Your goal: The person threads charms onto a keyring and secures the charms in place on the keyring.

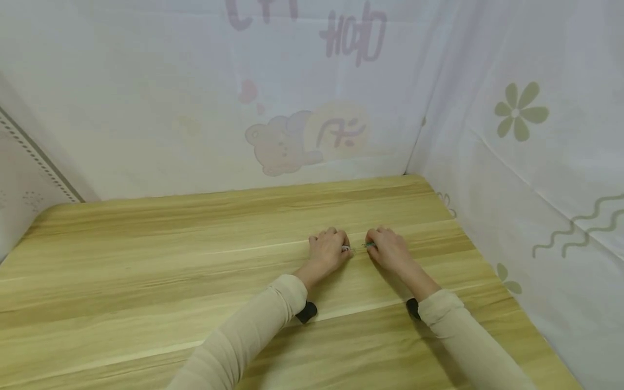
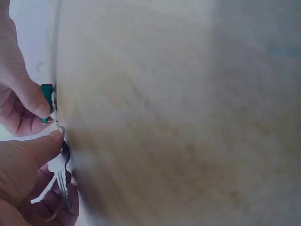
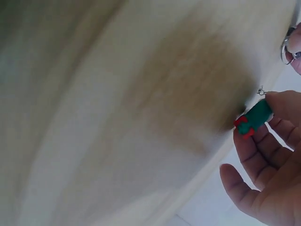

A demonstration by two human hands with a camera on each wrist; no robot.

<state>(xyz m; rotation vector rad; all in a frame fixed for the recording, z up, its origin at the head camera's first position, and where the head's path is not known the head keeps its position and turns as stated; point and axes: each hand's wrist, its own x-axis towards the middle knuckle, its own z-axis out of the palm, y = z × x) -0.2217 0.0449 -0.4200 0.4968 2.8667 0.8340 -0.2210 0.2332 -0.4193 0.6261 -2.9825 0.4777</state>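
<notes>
My left hand [image 1: 327, 250] pinches a key [image 2: 63, 184] and its metal key ring [image 3: 283, 51] between thumb and fingers. In the left wrist view the key's blade points down along the fingers, and its head is partly covered by the thumb. My right hand [image 1: 391, 250] holds a small green and red charm [image 3: 258, 115] by thumb and fingertips. A short metal link [image 3: 261, 91] sticks out of the charm's end toward the left hand. In the right wrist view, a small gap lies between that link and the ring.
Both hands are low over a wood-grain table [image 1: 161, 260]. Pale printed cloth [image 1: 170, 108] stands behind the table, with more at its sides. A black band [image 1: 306, 312] shows under the left sleeve, and another black piece [image 1: 413, 308] under the right sleeve.
</notes>
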